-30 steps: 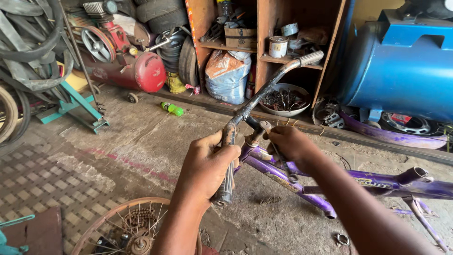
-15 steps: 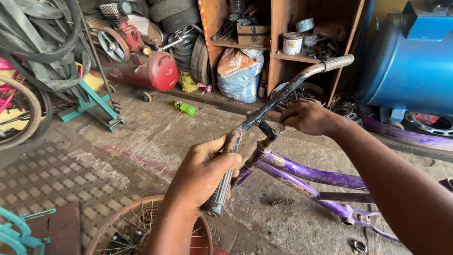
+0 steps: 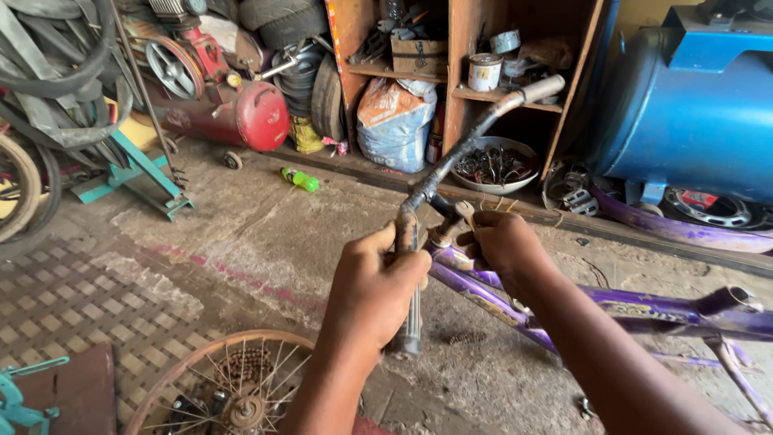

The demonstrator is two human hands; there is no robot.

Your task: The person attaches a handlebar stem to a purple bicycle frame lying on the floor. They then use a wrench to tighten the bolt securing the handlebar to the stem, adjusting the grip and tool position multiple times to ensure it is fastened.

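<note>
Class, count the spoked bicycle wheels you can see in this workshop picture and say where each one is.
2. One rusty wheel lies on the floor below the left hand; another wheel stands at the left edge. More may be hidden among the tyres.

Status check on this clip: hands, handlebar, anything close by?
Left hand gripping grey handlebar grip. Right hand clasping stem on purple bicycle frame. Rusty spoked wheel lying below.

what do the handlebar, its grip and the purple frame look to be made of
Handlebar: probably bare steel tube, dull grey with rusty brown patches. Grip, under the left hand: likely ribbed rubber or plastic, grey and worn. Frame, near the right hand: metal tubing by its look, glossy purple paint, scuffed.
</note>
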